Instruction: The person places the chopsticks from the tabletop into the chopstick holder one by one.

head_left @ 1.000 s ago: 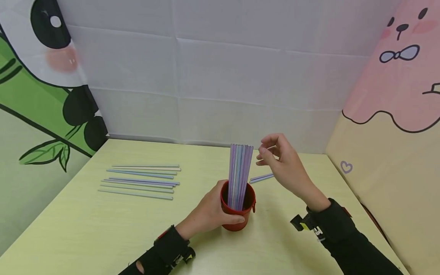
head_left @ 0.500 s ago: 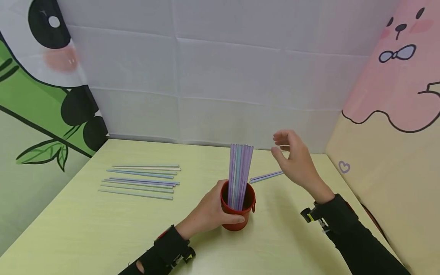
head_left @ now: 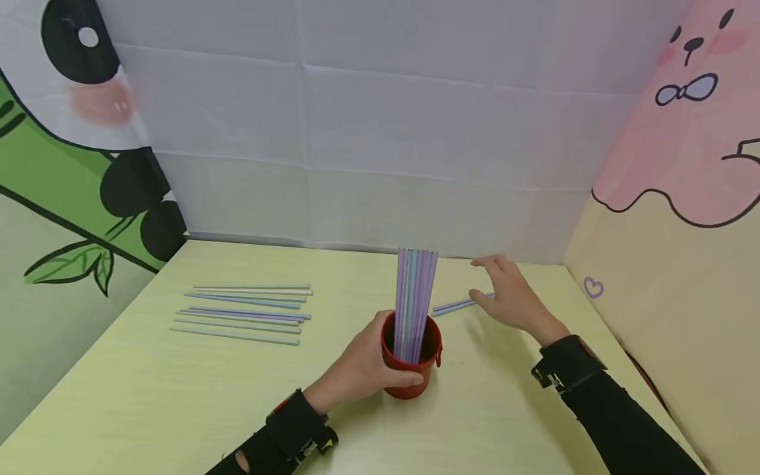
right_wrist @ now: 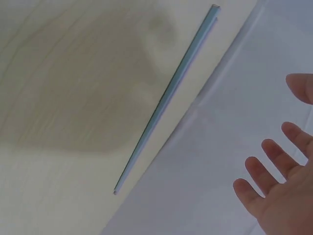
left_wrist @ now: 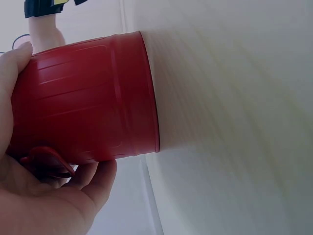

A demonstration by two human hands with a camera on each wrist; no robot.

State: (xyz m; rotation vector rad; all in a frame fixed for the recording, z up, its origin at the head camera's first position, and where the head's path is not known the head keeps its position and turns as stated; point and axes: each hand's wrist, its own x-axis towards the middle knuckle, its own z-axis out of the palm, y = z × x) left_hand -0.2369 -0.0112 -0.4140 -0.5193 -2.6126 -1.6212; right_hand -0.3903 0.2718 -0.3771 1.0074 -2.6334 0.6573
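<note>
Table (head_left: 178, 402) is pale yellow, white sheet (head_left: 386, 132) along its back edge, your left hand (head_left: 361, 369) is gripping the red cup (head_left: 406, 389) of straws (head_left: 413, 297) mid-table, right hand (head_left: 515, 297) fingers-spread beside two loose straws (head_left: 454, 307) nearer that edge

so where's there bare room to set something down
Pale yellow tabletop is bare in front of the slim pastel sticks at left, and between the round red bucket and black right sleeve. It's crowded around the bucket, gripped by the left hand, and where the right hand hovers by two loose sticks.
</note>
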